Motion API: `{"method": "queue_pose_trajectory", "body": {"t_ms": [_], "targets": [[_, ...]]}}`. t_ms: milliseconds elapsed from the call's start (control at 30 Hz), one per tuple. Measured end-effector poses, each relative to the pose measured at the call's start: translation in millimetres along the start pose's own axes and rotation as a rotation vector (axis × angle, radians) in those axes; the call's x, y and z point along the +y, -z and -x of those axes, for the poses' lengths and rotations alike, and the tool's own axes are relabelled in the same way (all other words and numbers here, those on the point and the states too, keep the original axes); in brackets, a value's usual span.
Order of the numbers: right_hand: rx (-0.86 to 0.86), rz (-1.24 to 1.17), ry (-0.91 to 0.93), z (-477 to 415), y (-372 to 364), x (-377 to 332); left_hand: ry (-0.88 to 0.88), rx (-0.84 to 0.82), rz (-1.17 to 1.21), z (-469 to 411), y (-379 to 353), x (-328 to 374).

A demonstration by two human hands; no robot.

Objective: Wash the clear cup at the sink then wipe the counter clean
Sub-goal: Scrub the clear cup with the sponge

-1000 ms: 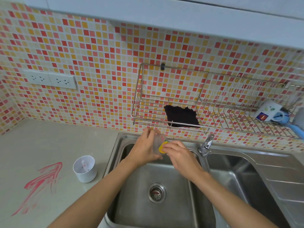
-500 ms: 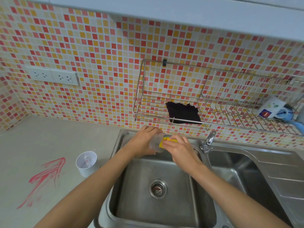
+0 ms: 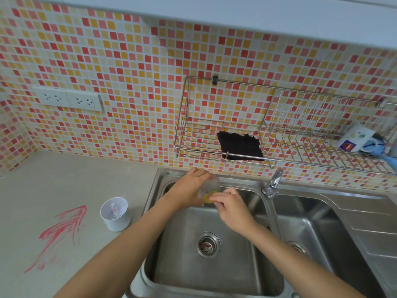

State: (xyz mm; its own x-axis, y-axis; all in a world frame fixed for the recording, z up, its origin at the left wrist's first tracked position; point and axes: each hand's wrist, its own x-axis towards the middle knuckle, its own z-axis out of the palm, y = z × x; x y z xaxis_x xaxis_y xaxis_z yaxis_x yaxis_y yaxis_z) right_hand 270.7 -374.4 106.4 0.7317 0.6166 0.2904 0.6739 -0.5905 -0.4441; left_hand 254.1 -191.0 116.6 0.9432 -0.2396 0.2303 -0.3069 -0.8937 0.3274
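Observation:
Over the left basin of the steel sink [image 3: 214, 274], my left hand [image 3: 189, 188] grips the clear cup [image 3: 209, 187], tipped on its side with the mouth toward the right. My right hand [image 3: 231, 206] pinches a yellow sponge [image 3: 208, 197] and presses it into the cup's mouth; most of the sponge is hidden by my fingers. On the grey counter [image 3: 64, 181] to the left lies a red smeared stain [image 3: 61, 231].
A white cup [image 3: 116, 214] stands on the counter between the stain and the sink. The tap [image 3: 274, 183] rises behind the divider between the basins. A wall wire rack [image 3: 182, 134] above the sink holds a black cloth [image 3: 239, 146] and a mug [image 3: 357, 138].
The view has shifted a little. Both hands stay over the left basin, with the sponge hand working slightly lower at the cup's mouth.

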Motion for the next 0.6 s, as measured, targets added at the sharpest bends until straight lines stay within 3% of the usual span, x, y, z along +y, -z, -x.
{"method": "queue_pose_trajectory", "body": {"t_ms": [33,100,267,333,433,533,600], "targets": [[-0.049,-0.171,-0.143,0.4,-0.7,-3.7,0.008,-0.004,-0.003,1.1,-0.8,-2.1],[-0.089,-0.251,-0.202,-2.6,-0.3,-0.9,0.033,-0.015,0.003,2.9,-0.6,-2.5],[-0.047,0.36,0.284,-9.7,13.2,22.5,0.013,-0.038,0.011,2.5,4.9,4.8],[0.025,0.411,0.32,-7.3,10.3,26.2,-0.005,-0.017,0.005,1.3,7.9,6.5],[0.108,0.113,0.146,0.7,-0.3,13.0,0.001,0.003,0.004,-2.0,9.3,6.5],[0.066,-0.3,-0.201,6.3,-9.2,1.7,0.015,-0.004,0.005,-5.0,9.8,6.6],[0.022,-0.382,-0.273,6.1,-6.0,8.0,0.006,-0.023,0.0,-5.2,12.0,8.4]]}}
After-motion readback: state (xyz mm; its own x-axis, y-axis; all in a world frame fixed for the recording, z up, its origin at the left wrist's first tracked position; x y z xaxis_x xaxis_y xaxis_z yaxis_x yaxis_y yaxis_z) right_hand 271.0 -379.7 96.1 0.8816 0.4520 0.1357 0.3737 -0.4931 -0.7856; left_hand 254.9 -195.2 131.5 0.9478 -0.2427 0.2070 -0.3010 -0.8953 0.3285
